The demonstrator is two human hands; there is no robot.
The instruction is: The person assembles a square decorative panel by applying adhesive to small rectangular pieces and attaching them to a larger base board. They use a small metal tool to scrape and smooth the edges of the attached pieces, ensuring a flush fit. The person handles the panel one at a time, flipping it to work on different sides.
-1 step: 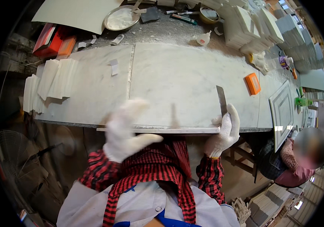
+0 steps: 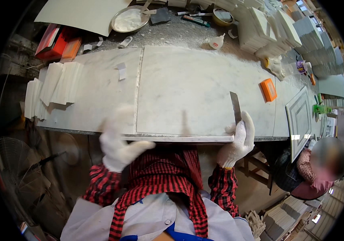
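My left hand, in a white glove, is at the table's front edge with its thumb stretched out to the right. Its fingers are apart and blurred at the tips, and I see nothing held in them. A long thin white strip runs along the front edge, its left end by my left hand. My right hand, also gloved, is closed at the strip's right end. From its fingers a flat grey metal blade points up and away over the white marble-look slab.
White tiles lie piled at the left. Further back are a bowl of white powder and a small white bottle. An orange box sits to the right, near a framed panel. Another person sits at the far right.
My left hand has moved a little to the left along the front edge, its fingers still apart. My right hand and the metal blade have stayed in place.
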